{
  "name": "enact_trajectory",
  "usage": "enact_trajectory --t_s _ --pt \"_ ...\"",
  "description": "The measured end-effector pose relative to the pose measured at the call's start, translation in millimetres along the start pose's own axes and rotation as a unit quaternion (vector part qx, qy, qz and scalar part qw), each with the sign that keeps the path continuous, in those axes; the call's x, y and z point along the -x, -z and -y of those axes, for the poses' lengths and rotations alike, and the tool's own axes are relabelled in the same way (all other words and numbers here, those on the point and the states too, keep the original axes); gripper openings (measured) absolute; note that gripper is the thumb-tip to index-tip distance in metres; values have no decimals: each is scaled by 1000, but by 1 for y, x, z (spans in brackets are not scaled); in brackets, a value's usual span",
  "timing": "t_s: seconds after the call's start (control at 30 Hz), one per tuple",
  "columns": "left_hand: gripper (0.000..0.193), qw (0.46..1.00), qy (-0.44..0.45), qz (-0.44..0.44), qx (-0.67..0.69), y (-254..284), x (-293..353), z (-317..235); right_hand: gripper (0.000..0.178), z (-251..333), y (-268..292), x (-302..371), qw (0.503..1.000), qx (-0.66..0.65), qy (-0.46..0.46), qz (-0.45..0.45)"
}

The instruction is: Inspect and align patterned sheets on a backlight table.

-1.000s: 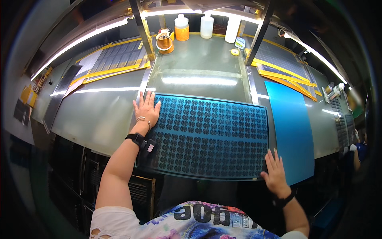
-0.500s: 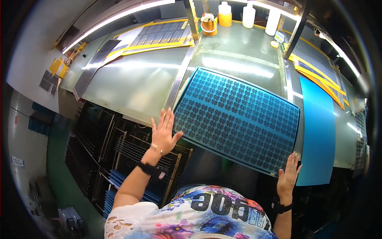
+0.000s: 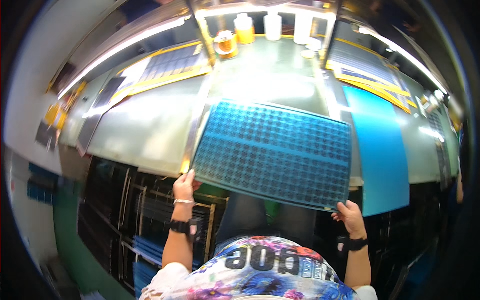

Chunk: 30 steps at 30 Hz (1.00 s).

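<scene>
A blue patterned panel (image 3: 272, 152), covered in rows of small dark round motifs, spans the middle of the light-coloured bench (image 3: 150, 135). Its near edge sticks out past the bench front. My left hand (image 3: 185, 186) is closed at the panel's near left corner, fingers pinched on the edge. At the near right corner, my right hand (image 3: 352, 218) grips the panel with the thumb on top; its other fingers are partly hidden beneath. Both wrists wear dark bands with a small box.
A plain blue sheet (image 3: 381, 145) lies right of the panel, overhanging the front edge. Bottles (image 3: 272, 26) and an orange tub (image 3: 225, 44) stand at the back between posts. Yellow-edged screens (image 3: 167, 62) lie at the far left. Below left are racks (image 3: 142, 220) holding sheets.
Both hands went from lying flat with fingers stretched to gripping the panel's near corners. The panel has come toward me and its near edge looks lifted. The view has shifted too.
</scene>
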<state>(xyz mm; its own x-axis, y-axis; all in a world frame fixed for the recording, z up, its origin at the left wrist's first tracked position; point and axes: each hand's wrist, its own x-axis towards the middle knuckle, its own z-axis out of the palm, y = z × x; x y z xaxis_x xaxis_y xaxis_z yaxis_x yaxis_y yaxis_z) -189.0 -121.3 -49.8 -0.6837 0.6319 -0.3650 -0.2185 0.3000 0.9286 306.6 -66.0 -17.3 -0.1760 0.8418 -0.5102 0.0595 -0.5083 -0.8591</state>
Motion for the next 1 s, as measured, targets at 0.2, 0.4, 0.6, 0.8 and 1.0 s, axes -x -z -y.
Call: enact_trajectory --t_s 0.2,0.4,0.6,0.8,1.0 --pt "19 999 32 17 20 16 6 -8 19 -2 3 9 999 1 -17 33" --pt "25 999 8 42 5 12 8 -15 37 19 9 -11 955 -252 -23 152" --pt "23 999 -32 27 0 5 1 -6 31 12 15 -19 965 -224 -24 134" --pt "19 994 43 61 82 7 16 -23 15 8 6 13 998 -33 -35 35" --pt "20 994 45 62 76 21 -5 -4 14 6 4 19 993 -86 -36 75"
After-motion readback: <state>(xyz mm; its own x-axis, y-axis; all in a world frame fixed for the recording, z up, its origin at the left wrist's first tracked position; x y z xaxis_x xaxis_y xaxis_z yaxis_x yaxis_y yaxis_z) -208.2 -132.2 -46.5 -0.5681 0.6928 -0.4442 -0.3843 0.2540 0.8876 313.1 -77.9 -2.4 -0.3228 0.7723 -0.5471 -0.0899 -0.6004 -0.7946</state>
